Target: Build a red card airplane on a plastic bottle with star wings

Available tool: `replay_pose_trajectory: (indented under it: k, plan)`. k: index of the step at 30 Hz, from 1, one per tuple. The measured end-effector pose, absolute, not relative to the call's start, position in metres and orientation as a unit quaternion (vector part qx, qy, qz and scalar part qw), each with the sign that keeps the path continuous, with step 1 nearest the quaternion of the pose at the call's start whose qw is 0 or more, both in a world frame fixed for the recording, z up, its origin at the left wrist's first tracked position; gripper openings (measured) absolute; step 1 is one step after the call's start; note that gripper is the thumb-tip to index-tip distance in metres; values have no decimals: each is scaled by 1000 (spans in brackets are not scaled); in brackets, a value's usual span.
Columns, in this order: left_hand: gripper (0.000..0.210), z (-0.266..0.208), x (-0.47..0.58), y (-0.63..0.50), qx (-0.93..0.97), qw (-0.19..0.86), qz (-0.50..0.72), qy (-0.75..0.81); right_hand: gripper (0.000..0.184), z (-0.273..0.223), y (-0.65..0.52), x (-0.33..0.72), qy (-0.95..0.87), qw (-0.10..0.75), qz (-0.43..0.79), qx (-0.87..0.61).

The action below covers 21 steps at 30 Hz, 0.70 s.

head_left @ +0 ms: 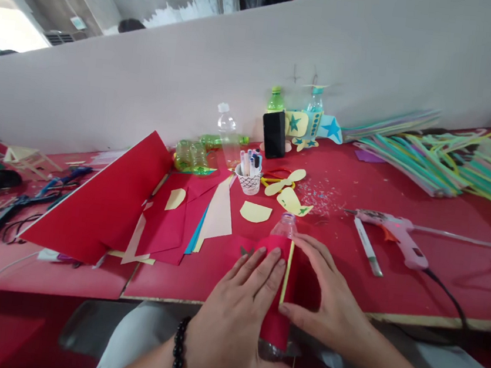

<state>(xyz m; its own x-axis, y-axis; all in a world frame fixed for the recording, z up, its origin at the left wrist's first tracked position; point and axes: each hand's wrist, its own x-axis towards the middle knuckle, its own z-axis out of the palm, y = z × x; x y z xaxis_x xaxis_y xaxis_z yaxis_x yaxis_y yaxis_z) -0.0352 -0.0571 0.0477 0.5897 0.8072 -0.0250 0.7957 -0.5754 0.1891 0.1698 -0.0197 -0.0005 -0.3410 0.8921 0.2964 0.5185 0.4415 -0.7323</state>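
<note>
A clear plastic bottle (285, 225), wrapped in red paper (276, 326), lies slanted at the table's front edge, neck pointing away from me. My left hand (246, 308) rests across the wrapped bottle, fingers pressing the red paper and thumb low by the base. Along the paper runs a thin pale yellow strip (287, 274). My right hand (330, 294) grips the bottle's right side, fingertips at the strip's upper end and thumb near its lower end. A dark star (244, 250) shows beside my left fingers.
A pink glue gun (407, 241) and a white-handled cutter (367, 245) lie to the right. Behind stand a pen cup (248, 178), a phone (274, 135) and decorated bottles. Coloured sticks (434, 164) are heaped at right; red board (101, 209) and paper pieces lie left.
</note>
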Motion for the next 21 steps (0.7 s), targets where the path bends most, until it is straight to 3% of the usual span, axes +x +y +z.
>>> replay_pose_trajectory:
  k: [7,14,17,21]
  plan:
    - [108,36,-25,-62,887,49,62,455,89,-9,-18,183,-800,329,256,-432]
    - [48,20,1,-63,854,-178,143,468,90,-17,-14,203,-815,285,255,-435]
    - [40,12,18,-65,822,-209,185,497,89,-25,-15,212,-808,260,277,-451]
    - [42,2,36,-70,806,-215,152,530,86,-27,-13,221,-805,256,283,-454]
